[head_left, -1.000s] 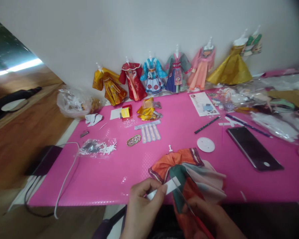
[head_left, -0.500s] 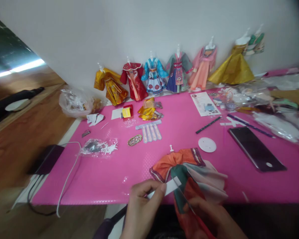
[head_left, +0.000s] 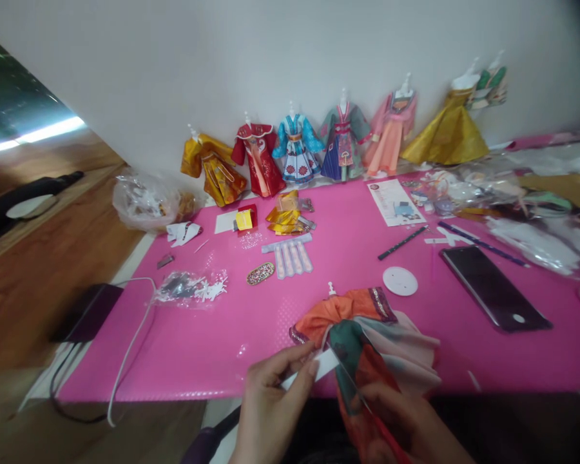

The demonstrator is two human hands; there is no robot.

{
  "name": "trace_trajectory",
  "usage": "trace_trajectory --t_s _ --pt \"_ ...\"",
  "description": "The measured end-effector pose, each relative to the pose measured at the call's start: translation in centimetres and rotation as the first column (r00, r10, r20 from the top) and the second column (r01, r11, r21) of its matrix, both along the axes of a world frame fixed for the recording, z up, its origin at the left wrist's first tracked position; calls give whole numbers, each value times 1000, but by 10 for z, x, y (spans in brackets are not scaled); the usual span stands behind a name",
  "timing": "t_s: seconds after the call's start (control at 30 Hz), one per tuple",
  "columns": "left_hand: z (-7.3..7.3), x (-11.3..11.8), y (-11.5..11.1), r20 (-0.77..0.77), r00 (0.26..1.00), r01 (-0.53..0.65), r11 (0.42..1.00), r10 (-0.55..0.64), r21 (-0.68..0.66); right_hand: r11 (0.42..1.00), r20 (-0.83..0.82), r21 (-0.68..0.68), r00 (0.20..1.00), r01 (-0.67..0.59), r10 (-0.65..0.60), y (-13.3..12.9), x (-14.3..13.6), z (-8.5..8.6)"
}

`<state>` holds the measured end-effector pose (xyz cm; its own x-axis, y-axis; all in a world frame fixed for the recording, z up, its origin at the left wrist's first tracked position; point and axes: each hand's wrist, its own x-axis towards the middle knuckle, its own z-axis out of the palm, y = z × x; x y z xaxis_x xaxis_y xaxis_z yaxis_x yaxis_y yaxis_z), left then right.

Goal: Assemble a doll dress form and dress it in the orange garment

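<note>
My left hand [head_left: 275, 393] pinches a white strip [head_left: 327, 363] between thumb and fingers at the table's front edge. My right hand [head_left: 406, 412] is closed on scissors [head_left: 350, 375] with thin metal blades and what looks like a red handle, partly hidden by the fingers. The blades meet the strip's right end. Just behind and under both hands lies a doll dress [head_left: 338, 310] with orange sleeves, a patterned trim and a pale skirt. Its green and red cloth [head_left: 345, 338] hangs over the front edge beneath the scissors.
Several dressed doll forms, one in a blue robe [head_left: 297, 148], stand along the wall. On the pink table [head_left: 198, 361] are a phone [head_left: 495, 287], a white disc [head_left: 400, 281], pencils [head_left: 402, 243], pleated fabric [head_left: 292, 258] and plastic bags [head_left: 531, 245]. A black box [head_left: 89, 312] with cables sits left.
The strip's free end has shortened to the scissor blades, where before it reached past them. My left hand has shifted slightly left; the right hand stays nearly in place.
</note>
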<state>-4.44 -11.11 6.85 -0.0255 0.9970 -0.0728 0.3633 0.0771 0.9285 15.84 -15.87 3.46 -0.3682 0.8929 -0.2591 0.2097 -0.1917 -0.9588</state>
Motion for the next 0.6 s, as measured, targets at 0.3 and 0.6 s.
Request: trace_trajectory --t_s 0.3,0.6 --pt "6 -11 0 -107 994 18 999 -12 47 999 169 27 985 35 -39 8 4 4" --pt "-30 -68 24 -647 736 -131 980 199 152 926 461 360 885 -114 -71 18 34 18"
